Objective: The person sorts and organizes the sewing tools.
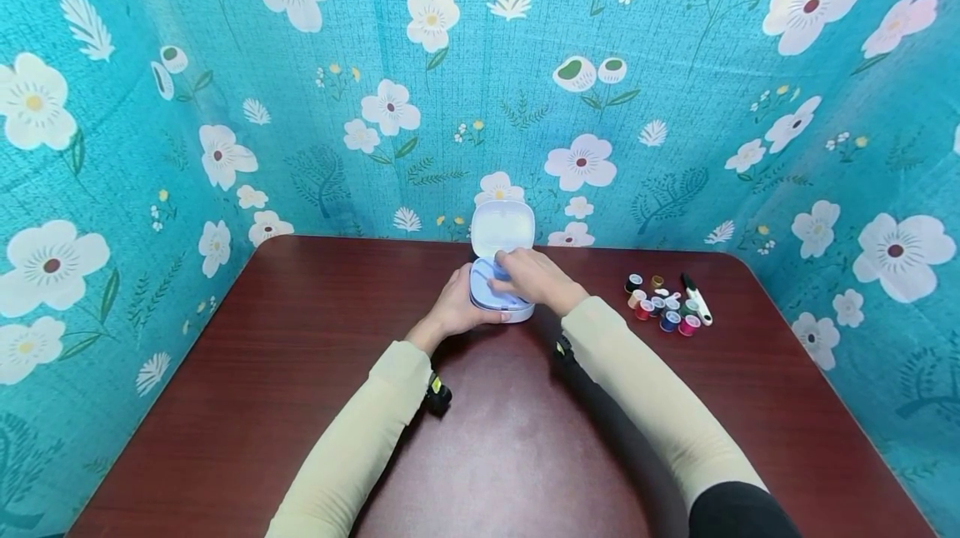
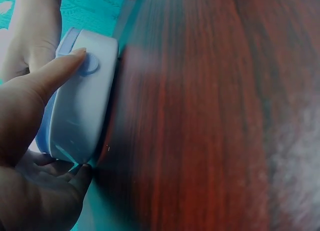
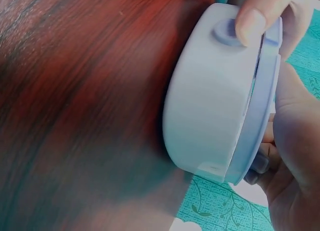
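Observation:
A small white box (image 3: 210, 101) with a light-blue inner tray (image 1: 487, 292) and a see-through lid (image 1: 503, 228) stands near the table's back edge, lid raised. My left hand (image 1: 457, 305) grips its left side, thumb on the round front button (image 2: 90, 64). Over the tray is my right hand (image 1: 543, 278), its finger and thumb curled about a raised blue part in the middle. Along one side, a narrow gap shows between the tray's rim and the white body in the right wrist view. The right fingertips are partly hidden behind the box there.
Several thread spools (image 1: 670, 321) in various colours lie at the right on the dark red table (image 1: 337, 288). Beside them is a white tool with a black end (image 1: 697, 301), perhaps thread snips. A flowered teal cloth (image 1: 450, 105) hangs behind the table.

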The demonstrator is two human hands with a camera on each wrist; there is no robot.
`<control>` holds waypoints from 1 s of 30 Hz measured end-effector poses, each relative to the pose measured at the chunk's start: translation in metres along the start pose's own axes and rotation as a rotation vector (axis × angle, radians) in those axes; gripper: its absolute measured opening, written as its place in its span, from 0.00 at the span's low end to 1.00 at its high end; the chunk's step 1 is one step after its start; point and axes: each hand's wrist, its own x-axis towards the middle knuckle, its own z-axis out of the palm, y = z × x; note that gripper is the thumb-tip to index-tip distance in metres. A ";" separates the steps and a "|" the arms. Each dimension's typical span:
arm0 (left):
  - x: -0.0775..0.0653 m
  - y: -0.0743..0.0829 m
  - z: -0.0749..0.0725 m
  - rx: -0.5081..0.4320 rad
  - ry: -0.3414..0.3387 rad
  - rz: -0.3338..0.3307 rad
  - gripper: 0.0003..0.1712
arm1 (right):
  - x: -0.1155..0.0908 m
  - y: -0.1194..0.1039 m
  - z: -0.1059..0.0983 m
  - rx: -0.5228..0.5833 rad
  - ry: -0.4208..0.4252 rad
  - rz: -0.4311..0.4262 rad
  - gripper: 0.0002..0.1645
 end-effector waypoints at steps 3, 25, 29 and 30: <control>0.000 -0.001 0.000 0.007 -0.002 0.010 0.60 | -0.001 -0.001 -0.003 0.002 0.015 -0.009 0.22; 0.003 -0.002 -0.006 0.104 -0.092 0.103 0.67 | -0.024 0.007 -0.020 0.017 0.078 -0.016 0.22; 0.006 -0.004 -0.006 0.117 -0.115 0.147 0.64 | -0.029 0.007 -0.022 -0.003 0.082 -0.025 0.21; 0.006 -0.004 -0.007 0.119 -0.121 0.150 0.64 | -0.030 0.008 -0.022 -0.011 0.087 -0.028 0.21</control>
